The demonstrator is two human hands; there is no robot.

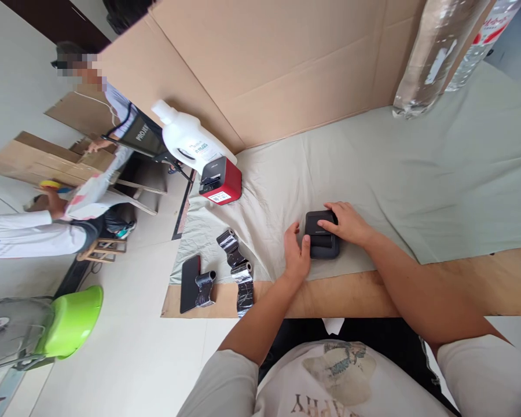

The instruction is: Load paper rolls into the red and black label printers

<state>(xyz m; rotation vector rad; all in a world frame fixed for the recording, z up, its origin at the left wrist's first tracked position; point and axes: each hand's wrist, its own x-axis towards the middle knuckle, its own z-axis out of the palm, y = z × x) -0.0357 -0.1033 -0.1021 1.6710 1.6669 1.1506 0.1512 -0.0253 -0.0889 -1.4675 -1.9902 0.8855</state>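
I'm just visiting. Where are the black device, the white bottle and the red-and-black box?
Black device (322, 238): head view, middle of its top.
White bottle (191, 133): head view, on its body.
Red-and-black box (230, 182): head view, on a red side.

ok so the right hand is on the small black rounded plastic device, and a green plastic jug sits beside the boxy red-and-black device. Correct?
One fix: the plastic jug is white, not green, per the head view. It does sit beside the boxy red-and-black device, and the right hand is on the small black rounded plastic device.
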